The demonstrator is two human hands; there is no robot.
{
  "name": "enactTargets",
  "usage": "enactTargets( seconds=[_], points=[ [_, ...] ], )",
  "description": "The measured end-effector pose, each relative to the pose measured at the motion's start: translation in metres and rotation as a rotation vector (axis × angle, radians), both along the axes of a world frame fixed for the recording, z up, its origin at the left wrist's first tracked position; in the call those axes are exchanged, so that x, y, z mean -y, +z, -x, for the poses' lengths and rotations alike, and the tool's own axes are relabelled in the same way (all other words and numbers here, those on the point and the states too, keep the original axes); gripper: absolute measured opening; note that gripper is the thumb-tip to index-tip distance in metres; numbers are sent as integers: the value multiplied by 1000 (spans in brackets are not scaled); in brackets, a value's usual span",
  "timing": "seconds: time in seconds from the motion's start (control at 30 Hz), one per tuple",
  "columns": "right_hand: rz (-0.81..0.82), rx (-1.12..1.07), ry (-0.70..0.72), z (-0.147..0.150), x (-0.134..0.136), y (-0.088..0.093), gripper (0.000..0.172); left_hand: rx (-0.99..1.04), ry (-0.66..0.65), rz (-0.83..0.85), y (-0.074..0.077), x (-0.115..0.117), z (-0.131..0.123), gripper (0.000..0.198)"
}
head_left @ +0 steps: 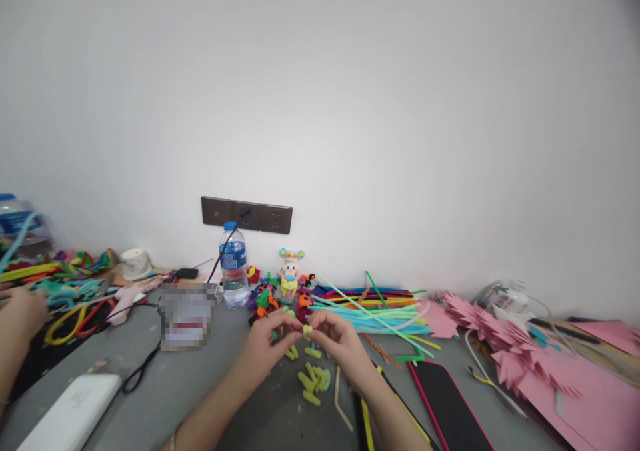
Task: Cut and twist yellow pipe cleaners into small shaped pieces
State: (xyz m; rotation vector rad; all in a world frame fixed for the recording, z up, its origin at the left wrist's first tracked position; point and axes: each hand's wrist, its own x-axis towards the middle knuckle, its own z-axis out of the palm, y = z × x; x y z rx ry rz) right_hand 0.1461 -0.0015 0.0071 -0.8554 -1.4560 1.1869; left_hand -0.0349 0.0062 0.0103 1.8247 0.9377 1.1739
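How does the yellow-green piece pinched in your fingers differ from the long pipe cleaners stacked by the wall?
The pinched piece is a short stub; the long pipe cleaners run far across the table. The pinched piece is yellow-green and held up between the left hand and right hand; the long pipe cleaners are many colours and lie untouched. Both look fuzzy.

Both hands are meeting over the grey table (pixel 210 384). The left hand (pixel 267 344) and right hand (pixel 335 341) are pinching a small yellow-green fuzzy piece (pixel 307 332) between their fingertips. More short yellow-green pieces (pixel 313 378) are lying just below. A water bottle (pixel 233 264), loose pipe cleaners (pixel 380 311), a phone (pixel 447 408) and pink paper (pixel 550 371) are lying around; another person's hand (pixel 23 311) is working at far left.
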Motion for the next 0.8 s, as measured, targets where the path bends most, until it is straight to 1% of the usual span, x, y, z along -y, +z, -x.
enactTargets(
  seconds=[0.17,0.33,0.47,0.57,0.7,0.8],
  points=[
    [104,-57,14,1,0,-4,32,-29,-24,-8,0,2,-1,9],
    [160,-127,40,2,-1,-8,32,-43,-19,7,-2,3,-2,8],
    [155,-135,30,3,0,-5,32,-42,18,4,-2,3,-2,8],
    [161,-141,11,3,0,-4,33,-36,46,-31,-4,3,-3,10],
    [183,-132,-12,5,-1,-6,34,-66,83,-103,-9,3,-4,13],
    [189,-139,-13,7,-2,-8,35,-106,125,-143,-14,3,-5,10]
  ],
)
